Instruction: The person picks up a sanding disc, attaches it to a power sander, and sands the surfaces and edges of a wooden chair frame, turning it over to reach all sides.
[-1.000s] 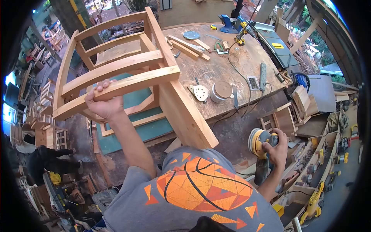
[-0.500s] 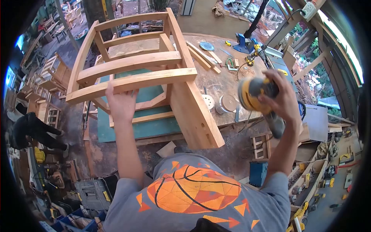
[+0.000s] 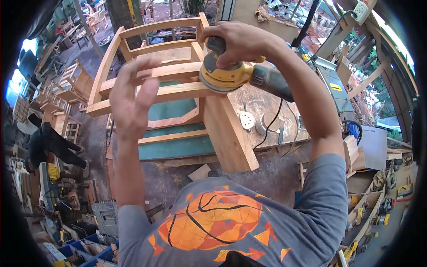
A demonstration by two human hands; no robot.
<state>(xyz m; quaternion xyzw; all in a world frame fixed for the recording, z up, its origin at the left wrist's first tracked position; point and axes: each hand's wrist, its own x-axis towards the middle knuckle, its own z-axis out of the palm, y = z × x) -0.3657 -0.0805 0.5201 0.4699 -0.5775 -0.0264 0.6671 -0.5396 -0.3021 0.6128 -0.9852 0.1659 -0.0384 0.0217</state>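
Note:
A wooden chair frame (image 3: 231, 135) lies on its side on the workbench, its slatted part toward the left. My right hand (image 3: 242, 42) grips a yellow and black orbital sander (image 3: 227, 76) from above. The sander's round pad lies over the corner where the near rail (image 3: 178, 92) joins the wide side board. My left hand (image 3: 133, 95), smeared by motion, is raised in front of the rails with thumb and fingers apart, holding nothing. From the sander a grey dust canister (image 3: 271, 82) points right, below my forearm.
On the workbench (image 3: 249, 100) are a perforated sanding disc (image 3: 247, 120), a round tin (image 3: 267, 122) and the sander's black cord. A person in dark clothes (image 3: 55, 144) bends over at the left. Wooden chairs (image 3: 75, 84) stand behind. Tool-filled shelves (image 3: 369, 209) line the right.
My right hand has brought the sander left from beside the chair onto its frame corner. My left hand has let go of the near rail and opened. The view has shifted slightly.

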